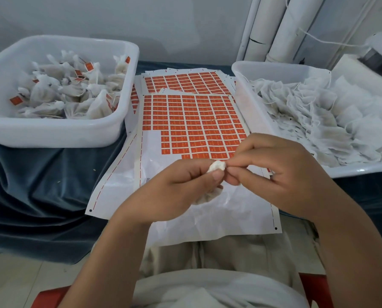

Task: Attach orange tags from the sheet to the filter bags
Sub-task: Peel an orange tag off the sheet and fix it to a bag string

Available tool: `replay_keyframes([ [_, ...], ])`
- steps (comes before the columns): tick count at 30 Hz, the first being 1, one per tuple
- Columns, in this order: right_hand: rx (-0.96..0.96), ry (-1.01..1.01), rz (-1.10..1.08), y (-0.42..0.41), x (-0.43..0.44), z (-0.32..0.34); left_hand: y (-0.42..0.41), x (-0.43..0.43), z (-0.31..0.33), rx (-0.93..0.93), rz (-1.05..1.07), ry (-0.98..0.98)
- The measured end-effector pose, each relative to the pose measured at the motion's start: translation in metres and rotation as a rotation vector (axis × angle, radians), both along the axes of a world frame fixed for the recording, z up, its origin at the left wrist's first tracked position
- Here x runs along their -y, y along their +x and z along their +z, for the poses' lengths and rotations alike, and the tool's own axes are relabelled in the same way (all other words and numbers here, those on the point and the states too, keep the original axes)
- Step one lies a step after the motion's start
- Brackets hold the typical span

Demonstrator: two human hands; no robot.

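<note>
Two hands, two tubs and one filter bag in hand make up the scene, with at least two tag sheets on the table; edges of further sheets show beneath them, too many to count surely.

The left tub, white plastic, holds a heap of filled, tied bags. Several of them carry small orange tags, though the exact number cannot be told. The right tub, also white, holds a loose pile of flat, empty bags with thin white strings trailing among them. Both tubs stand on a blue cloth draped over the table.

Between the tubs lies the front sheet, a grid of small orange rectangles in close rows. Its near part is bare white backing, crumpled and hanging over the table edge. The back sheet lies partly under it, and its visible grid is full.

The filter bag is held over the bare backing, near the last orange rows. It is white, gauzy and bunched into a small knob at the top, and its body hangs below the left palm. The left hand curls round it, with thumb and forefinger pinching the neck. The right hand meets it with its fingertips nipped together on the gathered top. Whether a tag or string lies between them cannot be told.
</note>
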State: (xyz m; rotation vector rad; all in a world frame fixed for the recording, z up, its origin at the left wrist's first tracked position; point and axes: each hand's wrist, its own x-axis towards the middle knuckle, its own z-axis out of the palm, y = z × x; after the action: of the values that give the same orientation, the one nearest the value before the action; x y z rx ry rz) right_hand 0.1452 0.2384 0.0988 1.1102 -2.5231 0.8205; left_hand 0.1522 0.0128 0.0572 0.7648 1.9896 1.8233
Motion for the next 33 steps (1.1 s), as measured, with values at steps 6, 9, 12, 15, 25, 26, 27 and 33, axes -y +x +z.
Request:
replay_keyframes([
  [6, 0.021, 0.005, -0.016, -0.001, 0.002, -0.004, -0.007, 0.008, -0.011, 0.087, -0.078, -0.034],
  [9, 0.223, -0.120, 0.007, -0.006, 0.005, -0.009, -0.010, 0.006, -0.019, 0.170, -0.095, 0.102],
  [12, 0.648, -0.247, 0.112, -0.012, 0.006, -0.018, -0.013, 0.002, -0.027, 0.253, -0.089, 0.180],
  [15, 1.020, -0.389, 0.131, -0.016, 0.008, -0.025, -0.014, -0.001, -0.031, 0.299, -0.107, 0.228],
  [25, 0.979, -0.379, 0.043, -0.013, 0.005, -0.023, -0.013, -0.005, -0.031, 0.284, -0.234, 0.397],
  [26, 0.931, -0.342, 0.040, -0.012, 0.007, -0.021, -0.013, -0.005, -0.032, 0.288, -0.239, 0.409],
  [27, 0.875, -0.309, 0.035, -0.010, 0.009, -0.019, -0.013, -0.005, -0.032, 0.297, -0.242, 0.428],
  [33, 0.312, -0.328, -0.074, -0.001, 0.019, -0.019, -0.014, -0.006, -0.030, 0.327, -0.255, 0.541],
])
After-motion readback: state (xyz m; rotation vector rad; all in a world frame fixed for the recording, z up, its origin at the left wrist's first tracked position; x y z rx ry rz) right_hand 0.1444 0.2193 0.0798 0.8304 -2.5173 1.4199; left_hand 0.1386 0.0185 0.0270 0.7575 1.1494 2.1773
